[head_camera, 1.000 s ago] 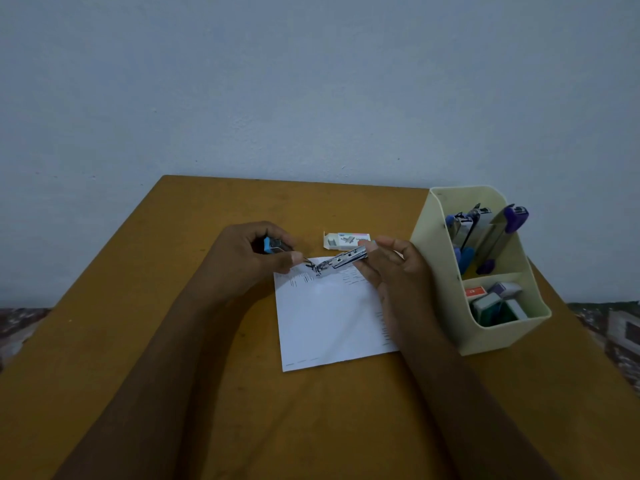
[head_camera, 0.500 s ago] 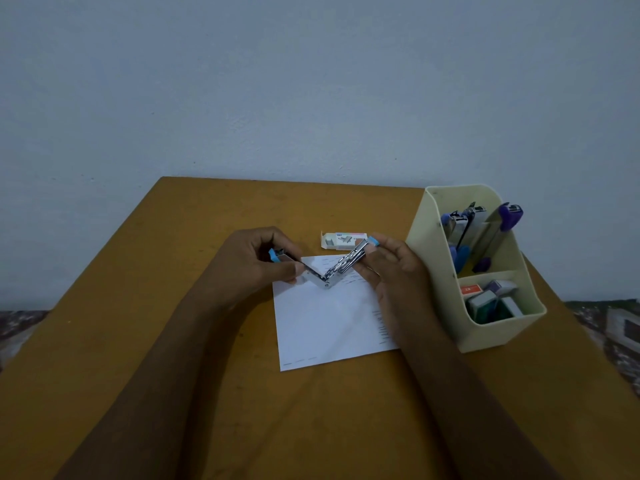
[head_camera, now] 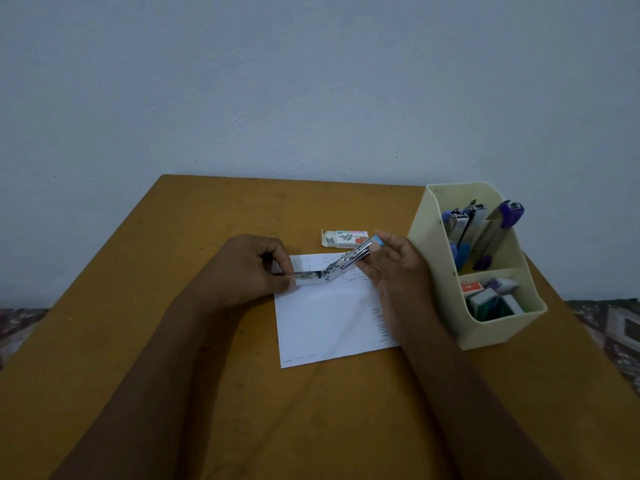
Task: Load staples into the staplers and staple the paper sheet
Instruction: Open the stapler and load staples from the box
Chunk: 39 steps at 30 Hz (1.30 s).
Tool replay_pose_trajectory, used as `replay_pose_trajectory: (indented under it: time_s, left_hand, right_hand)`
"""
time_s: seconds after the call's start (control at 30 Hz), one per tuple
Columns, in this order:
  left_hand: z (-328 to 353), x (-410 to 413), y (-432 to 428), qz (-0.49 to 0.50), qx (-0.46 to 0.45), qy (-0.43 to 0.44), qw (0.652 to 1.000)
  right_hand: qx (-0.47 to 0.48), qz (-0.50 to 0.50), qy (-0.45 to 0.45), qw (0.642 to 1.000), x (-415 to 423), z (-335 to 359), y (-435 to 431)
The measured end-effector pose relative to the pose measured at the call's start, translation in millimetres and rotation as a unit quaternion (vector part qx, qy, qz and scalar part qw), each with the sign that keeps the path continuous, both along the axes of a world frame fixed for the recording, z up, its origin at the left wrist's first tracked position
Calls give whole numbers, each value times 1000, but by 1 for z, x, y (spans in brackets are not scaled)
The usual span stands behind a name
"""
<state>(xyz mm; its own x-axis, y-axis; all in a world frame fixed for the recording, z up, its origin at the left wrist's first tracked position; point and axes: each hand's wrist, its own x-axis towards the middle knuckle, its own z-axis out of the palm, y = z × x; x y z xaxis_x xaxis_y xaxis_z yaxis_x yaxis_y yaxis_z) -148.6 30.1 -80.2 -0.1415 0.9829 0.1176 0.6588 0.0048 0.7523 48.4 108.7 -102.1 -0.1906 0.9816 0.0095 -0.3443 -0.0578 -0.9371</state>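
Your left hand (head_camera: 249,271) pinches lower arm of stapler (head_camera: 346,261), fingers curled round it, over top left corner of paper sheet (head_camera: 329,327). Your right hand (head_camera: 394,271) grips other arm at blue tip, fingers curled. Stapler swung wide open at hinge, low over sheet; touching paper or not, can't tell. Sheet flat on table (head_camera: 242,209), printed lines along top and right edge. Staple box (head_camera: 343,237) just beyond sheet, flap open, near your right fingertips. Cream organizer (head_camera: 433,265) right of sheet: more staplers (head_camera: 462,221) upright in back compartment, small boxes (head_camera: 485,299) in front one.
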Motion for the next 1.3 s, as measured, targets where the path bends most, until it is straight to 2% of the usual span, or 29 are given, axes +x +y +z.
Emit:
replay_pose_trajectory:
  time_s: [0.2,0.37,0.53,0.7,1.1,1.3]
  left_hand:
    - [-6,4,2,-22,-19,49,998]
    - [-10,24,8,-16,70,103,992]
    - [-21,40,16,-16,182,176,967]
    - [-22,49,16,-42,224,197,954]
    - [-27,51,18,-48,203,237,949]
    - [-25,52,19,-38,211,212,953]
  right_hand:
    - [3,-1,-9,1000,1,-1,0]
    - [6,16,-13,1000,2,2,-2]
    - [36,56,-16,998,2,0,-4]
    - [52,77,-2,996,1,-1,-4]
    - [43,59,-5,997,2,-1,-3]
    - [48,50,-13,997,1,-3,-3]
